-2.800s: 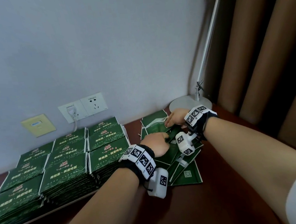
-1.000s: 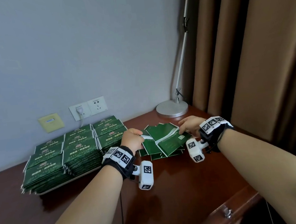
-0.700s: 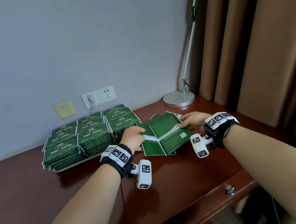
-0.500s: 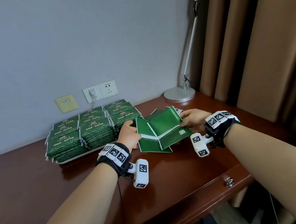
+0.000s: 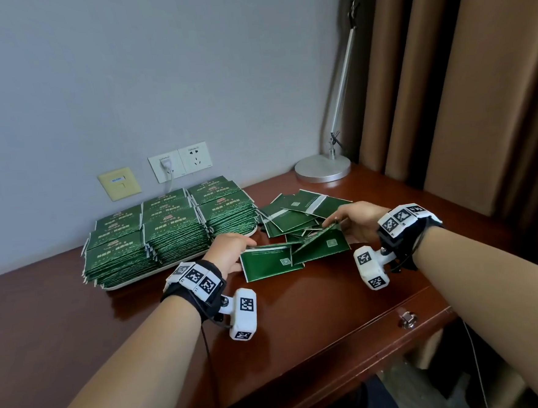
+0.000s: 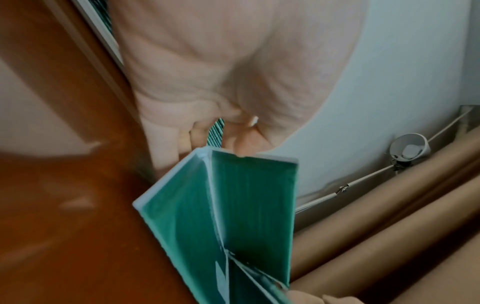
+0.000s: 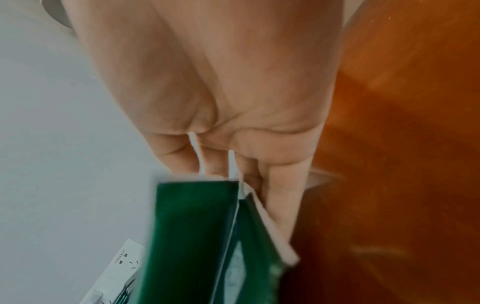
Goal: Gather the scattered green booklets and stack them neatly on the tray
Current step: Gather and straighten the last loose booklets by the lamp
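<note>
Several stacks of green booklets fill a pale tray at the back left of the desk. To its right, loose green booklets lie in a scattered pile. In front of that pile I hold a few booklets between both hands, just above the desk. My left hand grips their left edge, and the left wrist view shows its fingers pinching a booklet corner. My right hand grips the tilted right booklet. In the right wrist view its fingers curl round the green covers.
A lamp base stands at the back right of the brown desk, with brown curtains beside it. Wall sockets sit behind the tray. A drawer knob marks the desk's front right edge.
Both hands have drawn a few booklets off the loose pile toward the desk's front. The rest of the pile now shows behind them. The head view has pulled back.
</note>
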### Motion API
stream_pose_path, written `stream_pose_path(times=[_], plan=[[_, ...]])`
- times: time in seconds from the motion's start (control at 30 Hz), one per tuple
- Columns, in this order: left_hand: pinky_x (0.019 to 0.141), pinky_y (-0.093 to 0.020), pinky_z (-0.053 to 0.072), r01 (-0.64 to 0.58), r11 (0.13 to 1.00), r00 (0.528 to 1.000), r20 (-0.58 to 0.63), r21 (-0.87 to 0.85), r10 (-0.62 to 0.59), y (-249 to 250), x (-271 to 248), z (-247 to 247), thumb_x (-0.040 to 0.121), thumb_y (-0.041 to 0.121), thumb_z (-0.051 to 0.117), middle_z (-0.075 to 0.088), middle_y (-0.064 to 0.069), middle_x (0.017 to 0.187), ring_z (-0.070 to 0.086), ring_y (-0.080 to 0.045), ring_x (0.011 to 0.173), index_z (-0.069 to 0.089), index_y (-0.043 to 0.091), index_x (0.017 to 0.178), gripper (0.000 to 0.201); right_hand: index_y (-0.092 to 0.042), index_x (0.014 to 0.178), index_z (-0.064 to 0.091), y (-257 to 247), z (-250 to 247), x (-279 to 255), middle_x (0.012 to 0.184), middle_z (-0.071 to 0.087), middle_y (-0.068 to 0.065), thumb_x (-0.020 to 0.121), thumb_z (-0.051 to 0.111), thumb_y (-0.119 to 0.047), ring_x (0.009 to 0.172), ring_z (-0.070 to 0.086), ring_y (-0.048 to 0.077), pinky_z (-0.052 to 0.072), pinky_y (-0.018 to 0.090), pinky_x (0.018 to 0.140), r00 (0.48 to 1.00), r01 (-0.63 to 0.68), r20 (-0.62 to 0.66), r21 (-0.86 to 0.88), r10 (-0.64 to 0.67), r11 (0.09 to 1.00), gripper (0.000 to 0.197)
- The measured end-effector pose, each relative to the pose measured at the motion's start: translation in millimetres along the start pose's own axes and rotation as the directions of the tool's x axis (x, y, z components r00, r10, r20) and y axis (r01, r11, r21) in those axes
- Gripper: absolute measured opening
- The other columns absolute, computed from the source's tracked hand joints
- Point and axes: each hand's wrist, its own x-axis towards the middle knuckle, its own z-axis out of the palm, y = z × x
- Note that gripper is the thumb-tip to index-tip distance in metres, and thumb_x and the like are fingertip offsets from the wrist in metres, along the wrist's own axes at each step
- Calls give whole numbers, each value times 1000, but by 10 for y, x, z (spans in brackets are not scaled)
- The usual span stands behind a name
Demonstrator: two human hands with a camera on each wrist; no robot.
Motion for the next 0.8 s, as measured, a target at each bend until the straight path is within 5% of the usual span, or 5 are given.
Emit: stream_pose_path(times=[0.17,0.37,0.53,0.67,0.8], plan=[[70,-39,59,27,1000,998,61,14,-28,30,-96,43,90,7,58,68,-16,107,68,-26,91,62,5,106,16,-11,98,66,27,-5,20,106,67,18,83,69,-8,98,65,34,53,53,87,998,57,32,-298,-49,953,15],[71,-42,57,133,991,983,124,16,-134,54,-120,100,98,30,48,59,-12,106,63,-30,96,54,9,113,27,-21,93,69,-14,9,-6,107,68,23,59,86,-2,76,63,29,57,45,75,993,93,-8,-537,-115,839,42],[77,-45,60,23,984,995,94,174,-39,-43,-52,134,82,0,71,60,-15,114,66,-28,101,60,11,108,30,-23,87,71,-50,58,-85,103,69,17,61,85,-1,75,62,24,51,36,69,984,128,-26,-574,-174,809,37],[66,-38,60,-80,966,996,55,244,68,-14,-79,38,80,-4,70,65,-18,98,65,-26,76,69,10,89,17,-16,88,70,-147,66,-115,101,69,13,64,79,9,80,64,24,51,34,66,971,188,-33,-497,-235,847,35],[58,-28,49,-189,949,978,-38,252,204,168,-157,-272,81,-1,69,60,-9,112,56,-18,74,70,9,86,12,-17,82,73,-354,113,-26,97,72,11,59,80,7,83,66,37,53,56,84,947,265,-66,-387,-314,883,35]])
